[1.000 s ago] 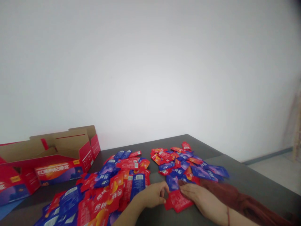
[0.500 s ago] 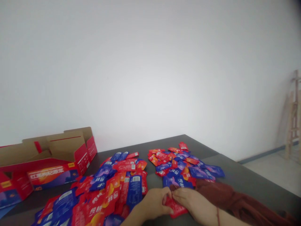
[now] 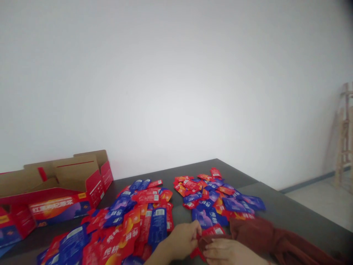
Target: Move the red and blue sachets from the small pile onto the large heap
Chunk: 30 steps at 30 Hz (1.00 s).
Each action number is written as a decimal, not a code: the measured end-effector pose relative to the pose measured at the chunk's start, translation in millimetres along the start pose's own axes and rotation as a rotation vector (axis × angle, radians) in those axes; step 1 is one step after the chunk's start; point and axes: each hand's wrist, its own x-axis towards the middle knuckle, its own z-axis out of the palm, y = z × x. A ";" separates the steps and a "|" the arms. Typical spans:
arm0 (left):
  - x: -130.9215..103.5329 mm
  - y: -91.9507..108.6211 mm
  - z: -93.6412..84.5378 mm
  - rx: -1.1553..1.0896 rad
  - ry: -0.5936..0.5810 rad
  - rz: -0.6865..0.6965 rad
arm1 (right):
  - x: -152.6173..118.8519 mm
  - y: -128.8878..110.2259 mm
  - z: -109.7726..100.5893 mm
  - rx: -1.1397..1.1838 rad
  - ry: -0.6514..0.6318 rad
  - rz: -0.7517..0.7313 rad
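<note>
A red sachet (image 3: 214, 230) lies flat on the dark table at the front middle, partly hidden by my hands and a brown cloth (image 3: 257, 232). My left hand (image 3: 184, 238) is at the sachet's left edge, thumb and fingers closed on it. Over the cloth's near end is my right hand (image 3: 230, 252), its fingers pressing the cloth against the sachet; the fingertips are partly hidden. Just beyond them, a pile of red and blue sachets (image 3: 211, 197) begins. Another pile of similar sachets (image 3: 118, 235) spreads to the left of my left hand.
An open red cardboard box (image 3: 60, 208) with brown inner flaps stands at the left of the dark table (image 3: 278, 204). A white wall (image 3: 176, 92) rises behind. A wooden stand (image 3: 344, 140) is on the floor at the far right.
My right hand has moved nearer to me with the cloth, and more of the cloth shows over the sachet. The sachet's far end is now uncovered. My left hand has barely moved.
</note>
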 end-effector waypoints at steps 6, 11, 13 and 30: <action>-1.0 -1.5 2.2 0.006 0.013 -0.003 | 1.1 2.5 -1.0 0.040 0.102 0.058; 1.6 -4.8 3.6 -0.041 0.000 -0.009 | -36.0 11.5 -21.2 -0.096 0.171 0.163; 2.5 -5.2 3.4 -0.038 -0.004 -0.012 | -40.2 12.7 -21.8 -0.078 0.180 0.176; 0.9 -3.1 1.5 0.006 0.003 0.007 | -26.6 31.5 -11.7 -0.162 0.243 0.021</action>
